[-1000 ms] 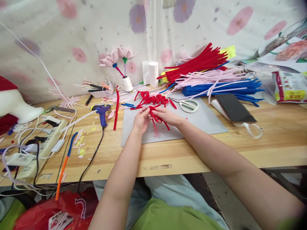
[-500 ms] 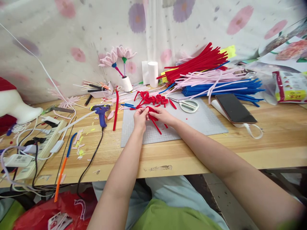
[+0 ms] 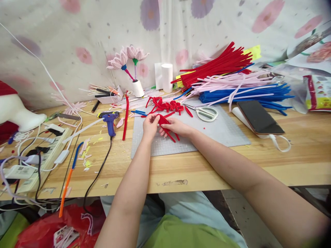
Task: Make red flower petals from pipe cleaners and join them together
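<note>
Between my two hands is a red pipe-cleaner piece [image 3: 163,120], bent into a petal-like shape with loose ends hanging down to the right. My left hand [image 3: 151,126] pinches its left side with thumb and fingers. On the other side, my right hand [image 3: 177,127] is closed around its lower part near the loose ends. Just behind them, several curled red pipe-cleaner pieces [image 3: 165,105] lie on the grey cutting mat [image 3: 219,132]. Scissors with pale handles [image 3: 207,114] rest on the mat to the right. Short blue pipe-cleaner pieces [image 3: 139,112] lie left of my hands.
A purple glue gun [image 3: 110,124] with a black cord stands at left, near a power strip [image 3: 49,158] full of plugs. Bundles of red [image 3: 214,69] and blue pipe cleaners [image 3: 243,95] lie at back right, by a phone [image 3: 260,117]. Pink pipe-cleaner flowers [image 3: 126,58] stand behind.
The red piece has turned in my fingers and its flat side shows more. My right hand has shifted slightly lower on it. The whole view has moved a little.
</note>
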Motion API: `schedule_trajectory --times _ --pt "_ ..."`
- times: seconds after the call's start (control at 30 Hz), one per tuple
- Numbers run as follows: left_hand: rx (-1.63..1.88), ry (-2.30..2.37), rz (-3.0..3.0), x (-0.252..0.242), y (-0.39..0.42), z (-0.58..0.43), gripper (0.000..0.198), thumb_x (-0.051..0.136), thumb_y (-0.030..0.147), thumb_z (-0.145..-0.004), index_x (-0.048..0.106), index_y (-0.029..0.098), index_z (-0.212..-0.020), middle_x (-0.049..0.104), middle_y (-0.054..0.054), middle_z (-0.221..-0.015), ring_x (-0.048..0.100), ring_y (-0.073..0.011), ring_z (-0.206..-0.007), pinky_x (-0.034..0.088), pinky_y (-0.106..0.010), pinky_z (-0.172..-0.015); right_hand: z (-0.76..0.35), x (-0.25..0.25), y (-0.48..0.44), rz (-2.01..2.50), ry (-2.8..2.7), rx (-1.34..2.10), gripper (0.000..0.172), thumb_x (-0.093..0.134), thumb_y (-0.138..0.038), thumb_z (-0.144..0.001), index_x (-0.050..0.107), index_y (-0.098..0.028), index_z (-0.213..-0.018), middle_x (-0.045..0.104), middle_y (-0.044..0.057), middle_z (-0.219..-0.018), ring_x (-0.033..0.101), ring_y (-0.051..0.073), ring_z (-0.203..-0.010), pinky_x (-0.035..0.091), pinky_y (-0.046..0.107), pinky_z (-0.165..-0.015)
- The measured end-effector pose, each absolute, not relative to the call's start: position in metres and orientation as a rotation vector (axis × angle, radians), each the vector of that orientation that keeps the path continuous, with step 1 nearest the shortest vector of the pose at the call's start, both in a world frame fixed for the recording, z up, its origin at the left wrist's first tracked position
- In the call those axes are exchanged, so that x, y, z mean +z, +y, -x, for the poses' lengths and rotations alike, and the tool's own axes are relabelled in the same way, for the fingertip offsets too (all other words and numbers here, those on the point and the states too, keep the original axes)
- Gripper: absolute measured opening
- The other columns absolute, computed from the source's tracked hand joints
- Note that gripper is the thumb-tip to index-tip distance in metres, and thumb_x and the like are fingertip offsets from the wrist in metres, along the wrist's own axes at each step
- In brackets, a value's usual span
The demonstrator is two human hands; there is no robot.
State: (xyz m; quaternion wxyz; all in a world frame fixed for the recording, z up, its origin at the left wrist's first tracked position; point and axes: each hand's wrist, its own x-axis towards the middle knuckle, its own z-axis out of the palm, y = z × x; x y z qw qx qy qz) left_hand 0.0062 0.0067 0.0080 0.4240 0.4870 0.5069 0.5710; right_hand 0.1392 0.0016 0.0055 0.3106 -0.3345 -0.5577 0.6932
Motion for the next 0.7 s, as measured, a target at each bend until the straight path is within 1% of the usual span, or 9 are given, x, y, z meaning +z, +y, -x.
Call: schedule_trajectory --times 0.1,0.2,0.3,0.37,0.43,0.5,0.57,0.63,0.7 --pt "1.421 1.302 -1.237 0.004 0.006 -0.005 0.009 0.060 0.024 -0.070 0.056 0.017 -0.072 0.057 0.001 -0.063 0.051 -0.0086 -0.056 0.039 -0.019 -0.049 -0.138 0.005 0.001 0.856 -1.397 1.945 0.002 0.052 -0.016 -0.082 0.051 -0.013 -0.083 0.066 0.004 -0.066 0.063 0.012 -0.058 0.054 0.025 -0.054" --pt "1.541 1.395 -1.264 -0.002 0.007 -0.008 0.011 0.061 0.027 -0.071 0.055 0.017 -0.070 0.055 0.002 -0.062 0.049 -0.0077 -0.055 0.039 -0.019 -0.053 -0.138 0.007 0.002 0.865 -1.298 2.002 0.005 0.050 -0.014 -0.082 0.051 -0.012 -0.077 0.062 0.003 -0.062 0.058 0.009 -0.050 0.050 0.021 -0.048" --pt "1.604 1.426 -1.204 -0.006 0.007 -0.012 0.014 0.063 0.030 -0.069 0.057 0.017 -0.073 0.058 0.001 -0.067 0.051 -0.0082 -0.059 0.040 -0.020 -0.054 -0.138 0.007 0.004 0.872 -1.231 2.044 0.013 0.051 -0.017 -0.083 0.049 -0.012 -0.070 0.052 -0.002 -0.053 0.044 0.003 -0.040 0.035 0.013 -0.036" --pt "1.567 1.370 -1.127 -0.005 0.007 -0.014 0.018 0.063 0.033 -0.070 0.059 0.017 -0.074 0.059 0.000 -0.068 0.051 -0.0085 -0.057 0.040 -0.020 -0.052 -0.138 0.006 0.004 0.883 -1.214 2.043 0.012 0.052 -0.018 -0.082 0.050 -0.012 -0.072 0.047 -0.005 -0.050 0.037 0.001 -0.037 0.024 0.010 -0.032" --pt "1.467 1.280 -1.076 -0.001 0.006 -0.015 0.024 0.060 0.039 -0.072 0.060 0.015 -0.072 0.058 0.000 -0.061 0.049 -0.0076 -0.050 0.038 -0.020 -0.047 -0.138 0.005 0.003 0.902 -1.211 2.013 0.010 0.054 -0.020 -0.080 0.051 -0.012 -0.076 0.045 -0.006 -0.050 0.034 0.000 -0.037 0.019 0.010 -0.032" --pt "1.342 1.193 -1.063 0.003 0.003 -0.015 0.031 0.058 0.044 -0.072 0.062 0.014 -0.070 0.057 0.000 -0.055 0.044 -0.0062 -0.042 0.036 -0.020 -0.043 -0.136 0.003 0.002 0.903 -1.226 1.981 0.014 0.058 -0.024 -0.078 0.050 -0.013 -0.074 0.045 -0.006 -0.051 0.033 0.001 -0.038 0.019 0.011 -0.032" --pt "1.267 1.138 -1.057 0.006 0.000 -0.015 0.032 0.061 0.044 -0.070 0.064 0.013 -0.070 0.059 -0.001 -0.055 0.041 -0.0055 -0.037 0.034 -0.021 -0.040 -0.135 0.003 0.000 0.884 -1.256 1.972 0.021 0.061 -0.028 -0.076 0.047 -0.014 -0.069 0.048 -0.005 -0.053 0.035 0.001 -0.038 0.022 0.012 -0.033" --pt "1.283 1.139 -1.017 0.007 -0.003 -0.015 0.030 0.063 0.042 -0.069 0.065 0.012 -0.073 0.062 -0.002 -0.058 0.040 -0.0048 -0.035 0.031 -0.020 -0.037 -0.135 0.004 -0.002 0.865 -1.279 2.003 0.025 0.062 -0.031 -0.075 0.046 -0.014 -0.067 0.049 -0.004 -0.053 0.037 0.002 -0.039 0.024 0.013 -0.034" --pt "1.332 1.170 -0.987 0.007 -0.005 -0.016 0.030 0.062 0.041 -0.070 0.065 0.012 -0.074 0.062 -0.001 -0.056 0.037 -0.0034 -0.033 0.027 -0.019 -0.035 -0.137 0.007 -0.003 0.869 -1.295 2.076 0.024 0.059 -0.032 -0.078 0.048 -0.013 -0.070 0.046 -0.005 -0.051 0.035 0.002 -0.038 0.022 0.013 -0.033"
